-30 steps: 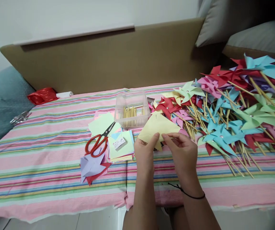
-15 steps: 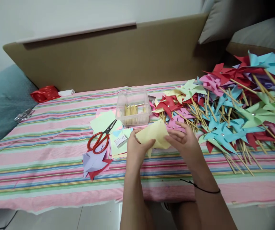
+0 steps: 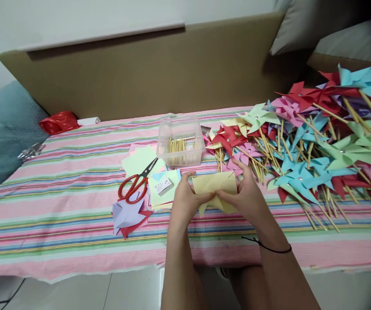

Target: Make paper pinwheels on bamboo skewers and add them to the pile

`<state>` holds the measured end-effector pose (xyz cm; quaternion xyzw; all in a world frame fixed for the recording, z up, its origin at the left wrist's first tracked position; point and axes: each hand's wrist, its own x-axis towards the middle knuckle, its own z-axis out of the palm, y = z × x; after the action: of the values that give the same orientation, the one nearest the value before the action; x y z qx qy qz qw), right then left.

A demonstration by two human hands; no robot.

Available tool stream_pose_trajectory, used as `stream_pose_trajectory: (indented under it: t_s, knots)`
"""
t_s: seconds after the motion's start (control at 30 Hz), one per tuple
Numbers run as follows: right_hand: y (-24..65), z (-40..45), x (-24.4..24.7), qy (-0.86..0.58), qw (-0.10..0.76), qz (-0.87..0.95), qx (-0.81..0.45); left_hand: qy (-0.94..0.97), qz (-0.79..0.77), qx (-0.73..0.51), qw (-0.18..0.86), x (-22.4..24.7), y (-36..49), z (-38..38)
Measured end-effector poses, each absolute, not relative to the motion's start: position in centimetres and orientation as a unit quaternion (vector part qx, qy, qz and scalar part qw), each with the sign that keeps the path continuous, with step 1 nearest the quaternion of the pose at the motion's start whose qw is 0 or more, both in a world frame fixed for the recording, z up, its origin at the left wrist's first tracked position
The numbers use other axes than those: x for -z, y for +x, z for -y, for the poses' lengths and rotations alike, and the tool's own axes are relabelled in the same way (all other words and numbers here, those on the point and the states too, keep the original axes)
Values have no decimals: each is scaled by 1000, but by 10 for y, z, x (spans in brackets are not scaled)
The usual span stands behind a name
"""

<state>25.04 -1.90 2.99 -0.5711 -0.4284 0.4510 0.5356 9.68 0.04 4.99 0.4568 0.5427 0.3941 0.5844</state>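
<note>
A pale yellow paper with cut slits is held between my two hands above the striped cloth, one flap hanging below. My left hand grips its left side, thumb on the front. My right hand grips its right side, with its thumb close to the left thumb near the middle. Left of my hands lie a stack of coloured paper with a small white box on it, red-handled scissors, and lilac cut paper over red paper.
Behind my hands stands a clear plastic box with gold-coloured sticks. Many paper pinwheels on sticks are heaped at the right. A red plastic bag lies at the far left. A tan board rises behind the striped cloth.
My hands have drawn closer together on the yellow paper. My right hand's fingers have closed on its side, and the sheet now faces me more squarely with its upper edge level.
</note>
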Motion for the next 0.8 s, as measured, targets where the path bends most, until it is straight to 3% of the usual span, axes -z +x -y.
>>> stream_pose_trajectory:
  t_s: [0.2, 0.3, 0.8]
  knots:
    - [235, 10, -38, -532, 690, 239, -429, 327, -460, -521, 640, -65, 107, 3]
    - [225, 5, -39, -502, 736, 185, -414, 309, -431, -519, 670, -64, 117, 4]
    - [210, 7, -42, -507, 756, 199, -363, 217, -457, -589, 630, -54, 142, 1]
